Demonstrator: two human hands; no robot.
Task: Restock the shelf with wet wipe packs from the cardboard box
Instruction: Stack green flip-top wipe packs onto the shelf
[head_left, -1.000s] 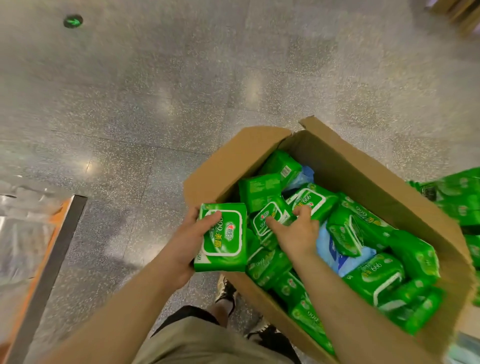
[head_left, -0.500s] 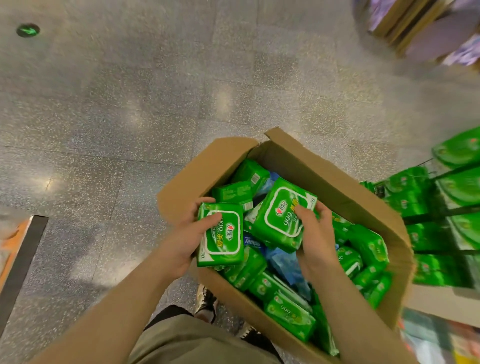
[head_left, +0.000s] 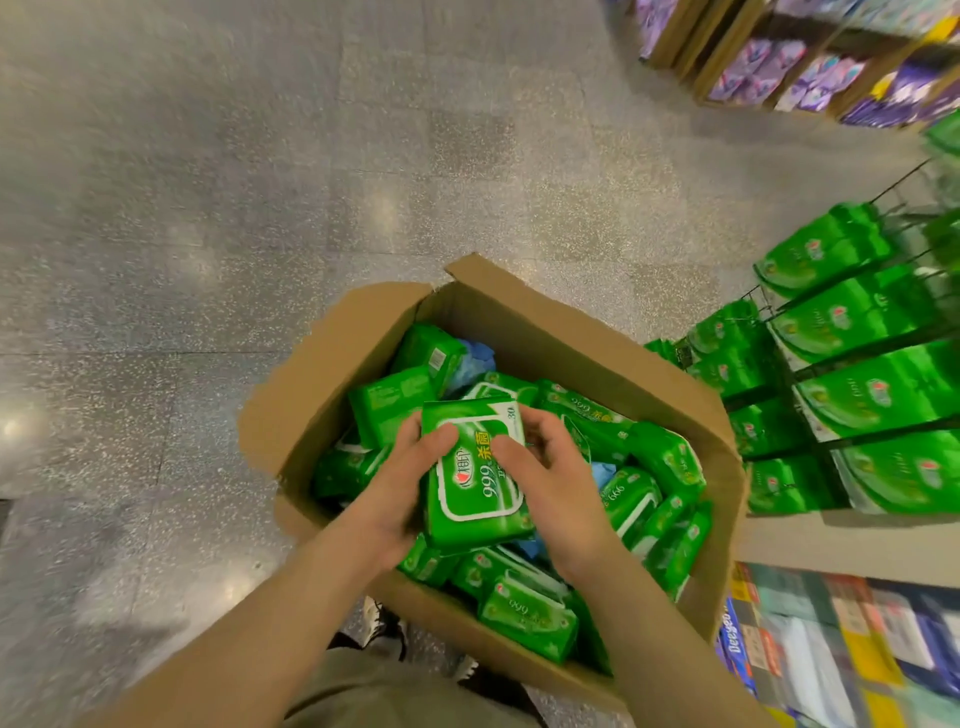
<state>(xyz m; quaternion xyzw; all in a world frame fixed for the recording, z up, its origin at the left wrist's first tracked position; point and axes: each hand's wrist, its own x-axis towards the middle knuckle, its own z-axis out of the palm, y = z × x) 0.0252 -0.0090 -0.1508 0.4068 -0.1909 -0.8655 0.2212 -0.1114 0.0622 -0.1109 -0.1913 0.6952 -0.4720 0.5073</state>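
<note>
A green wet wipe pack (head_left: 475, 470) with a white-bordered flap label and "999" printed on it is held between both hands above the open cardboard box (head_left: 587, 364), label side up. The left hand (head_left: 395, 483) grips its left edge, thumb curled over the top face and the fingers underneath; the right hand (head_left: 550, 478) grips the right edge, thumb pressed on the label, fingers curled round the far side. There may be a second pack stacked beneath the top one, but the hands hide the edges too much to tell.

The box sits on the speckled grey floor (head_left: 208, 260), flaps open, and is filled with a loose jumble of more green wipe packs (head_left: 524, 613) lying at all angles, with a few blue packets (head_left: 470, 358) showing among them.

To the right stands a wire shelf rack (head_left: 810, 374) with rows of larger green packs (head_left: 862, 395) standing on its tiers. Below it, at the lower right, blurred blue and white packages (head_left: 831, 649) sit on a low shelf. Far up at the top right, wooden shelves (head_left: 727, 57) hold purple packages (head_left: 826, 73). The person's khaki shorts (head_left: 405, 691) and dark shoes (head_left: 384, 623) show at the bottom edge
</note>
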